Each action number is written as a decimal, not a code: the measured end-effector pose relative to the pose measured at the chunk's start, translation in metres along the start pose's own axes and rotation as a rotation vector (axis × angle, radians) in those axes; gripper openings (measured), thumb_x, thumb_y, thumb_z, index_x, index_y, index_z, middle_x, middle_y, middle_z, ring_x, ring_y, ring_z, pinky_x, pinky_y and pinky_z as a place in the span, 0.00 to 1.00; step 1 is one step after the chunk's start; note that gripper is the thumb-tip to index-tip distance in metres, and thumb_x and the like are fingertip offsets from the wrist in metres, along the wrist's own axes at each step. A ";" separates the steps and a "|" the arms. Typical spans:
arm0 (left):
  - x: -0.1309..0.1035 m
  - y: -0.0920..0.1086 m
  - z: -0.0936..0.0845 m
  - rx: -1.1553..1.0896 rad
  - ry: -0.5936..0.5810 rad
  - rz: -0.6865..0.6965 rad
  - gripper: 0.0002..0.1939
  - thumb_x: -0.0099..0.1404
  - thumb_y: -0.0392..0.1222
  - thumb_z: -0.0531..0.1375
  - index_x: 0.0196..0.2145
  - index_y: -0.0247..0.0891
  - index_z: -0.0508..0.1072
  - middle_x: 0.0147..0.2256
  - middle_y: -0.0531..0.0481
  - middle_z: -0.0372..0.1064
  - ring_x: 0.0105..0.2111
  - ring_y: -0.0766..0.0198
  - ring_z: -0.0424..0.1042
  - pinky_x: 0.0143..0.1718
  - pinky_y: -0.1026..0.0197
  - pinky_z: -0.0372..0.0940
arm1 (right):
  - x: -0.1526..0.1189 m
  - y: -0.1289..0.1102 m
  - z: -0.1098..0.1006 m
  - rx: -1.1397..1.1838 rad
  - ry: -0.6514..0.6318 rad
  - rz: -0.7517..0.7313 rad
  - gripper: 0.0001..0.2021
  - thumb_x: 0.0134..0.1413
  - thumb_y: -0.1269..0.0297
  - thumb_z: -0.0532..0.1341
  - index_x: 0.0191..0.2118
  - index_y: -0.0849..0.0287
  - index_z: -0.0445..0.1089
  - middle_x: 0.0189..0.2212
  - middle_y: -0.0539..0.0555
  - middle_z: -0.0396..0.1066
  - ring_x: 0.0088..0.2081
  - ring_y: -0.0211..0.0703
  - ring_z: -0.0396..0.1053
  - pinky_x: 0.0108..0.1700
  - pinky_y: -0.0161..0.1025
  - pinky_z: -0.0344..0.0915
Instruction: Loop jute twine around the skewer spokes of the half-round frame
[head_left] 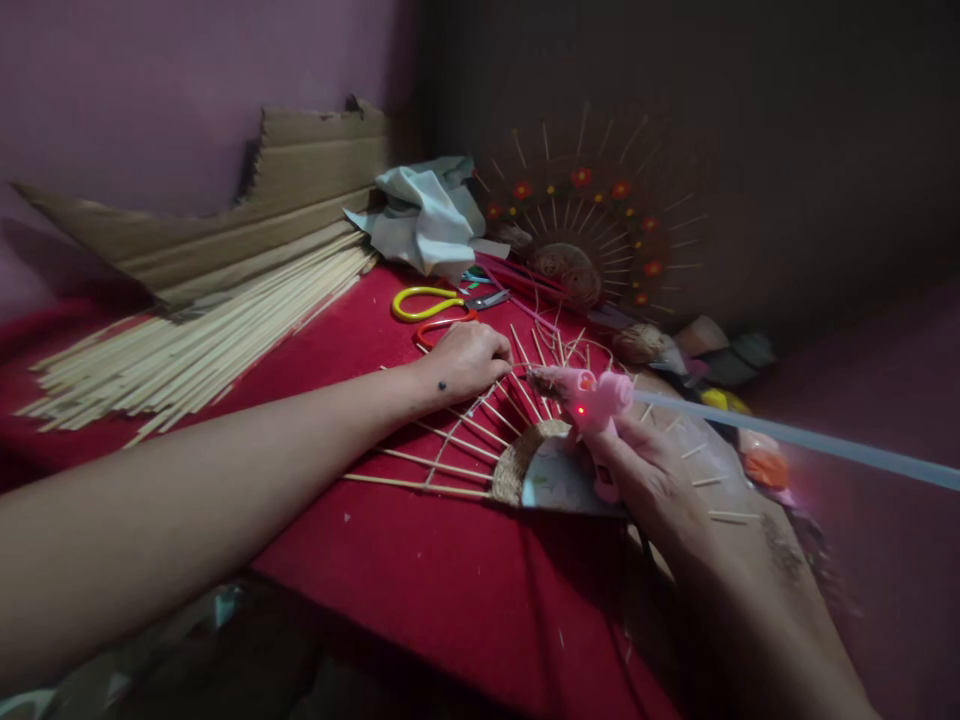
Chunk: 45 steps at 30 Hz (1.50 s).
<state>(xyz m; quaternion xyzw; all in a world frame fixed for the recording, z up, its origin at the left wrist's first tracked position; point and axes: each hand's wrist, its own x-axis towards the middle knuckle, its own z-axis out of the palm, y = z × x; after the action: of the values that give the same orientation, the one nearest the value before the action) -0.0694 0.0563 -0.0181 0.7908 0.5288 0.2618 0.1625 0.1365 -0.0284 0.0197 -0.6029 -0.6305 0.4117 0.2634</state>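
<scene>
If the right hand [651, 468], gripping the pink glue gun [591, 400], slips, the nearby nozzle [541, 379] could burn the left hand [471, 358], whose fingers [501, 366] pinch apparent cord [520, 365] over the stick fan [511, 466] on the bench [435, 560].

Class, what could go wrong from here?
The pink glue gun in the right hand shows a lit red light; its nozzle is near the left hand, so a burn seems possible.
The long glue stick juts out behind and might snag.
The scissors lie beside the left hand and might get bumped.
</scene>
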 end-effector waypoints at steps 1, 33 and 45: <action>0.000 0.000 0.000 0.002 0.002 0.004 0.11 0.59 0.35 0.56 0.33 0.33 0.79 0.31 0.44 0.77 0.33 0.61 0.72 0.37 0.61 0.60 | 0.000 0.001 0.000 0.010 -0.003 0.008 0.21 0.51 0.43 0.57 0.28 0.60 0.66 0.21 0.47 0.58 0.20 0.31 0.54 0.19 0.28 0.54; 0.001 0.001 0.001 0.059 -0.018 0.011 0.10 0.59 0.37 0.57 0.34 0.34 0.79 0.31 0.44 0.76 0.33 0.61 0.70 0.37 0.60 0.59 | -0.004 0.001 -0.002 0.021 -0.014 0.033 0.17 0.50 0.47 0.58 0.31 0.58 0.68 0.21 0.47 0.59 0.20 0.32 0.53 0.19 0.29 0.52; 0.001 0.001 0.000 0.065 -0.029 0.011 0.11 0.60 0.37 0.57 0.34 0.33 0.79 0.33 0.43 0.76 0.34 0.60 0.71 0.38 0.59 0.59 | -0.002 0.008 -0.004 0.015 -0.030 -0.006 0.17 0.51 0.47 0.58 0.29 0.58 0.66 0.20 0.46 0.56 0.20 0.31 0.50 0.20 0.30 0.50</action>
<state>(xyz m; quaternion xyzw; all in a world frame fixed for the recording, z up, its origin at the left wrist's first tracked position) -0.0681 0.0571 -0.0173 0.8024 0.5302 0.2337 0.1428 0.1446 -0.0297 0.0153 -0.5926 -0.6332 0.4248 0.2598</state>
